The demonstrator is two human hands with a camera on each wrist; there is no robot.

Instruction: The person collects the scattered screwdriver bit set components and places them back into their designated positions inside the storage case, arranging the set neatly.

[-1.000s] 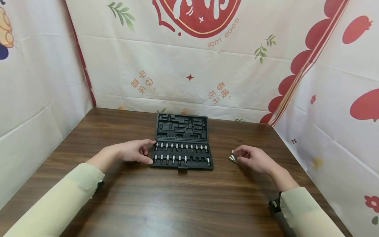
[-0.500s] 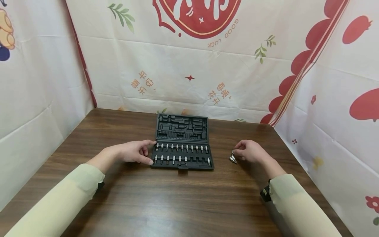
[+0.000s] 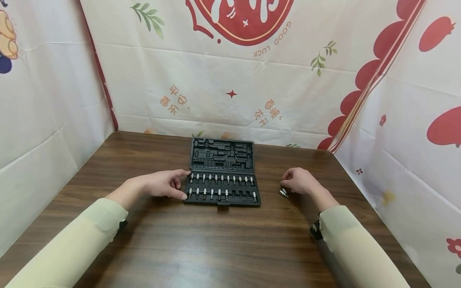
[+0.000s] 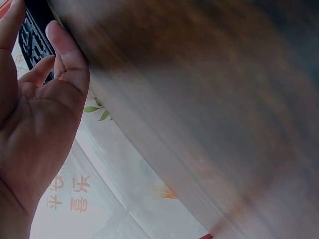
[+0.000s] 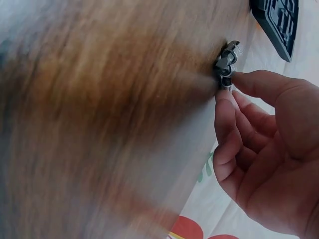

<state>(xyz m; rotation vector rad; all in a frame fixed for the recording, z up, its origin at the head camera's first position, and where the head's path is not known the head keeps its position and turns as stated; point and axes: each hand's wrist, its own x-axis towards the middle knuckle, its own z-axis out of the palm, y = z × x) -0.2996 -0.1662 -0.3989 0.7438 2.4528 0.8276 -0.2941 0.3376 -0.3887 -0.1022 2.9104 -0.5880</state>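
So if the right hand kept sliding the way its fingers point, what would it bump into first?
Probably the small pile of loose metal bits just beyond the right hand's fingertips; further that way lies the open black case. They look nearly touching already, though depth is unclear.

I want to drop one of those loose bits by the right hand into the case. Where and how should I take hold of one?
Probably pinch a single bit from the loose bits across its wider socket end, coming from above. They lie clustered flat on the table just left of the right hand, whose fingertips already touch them.
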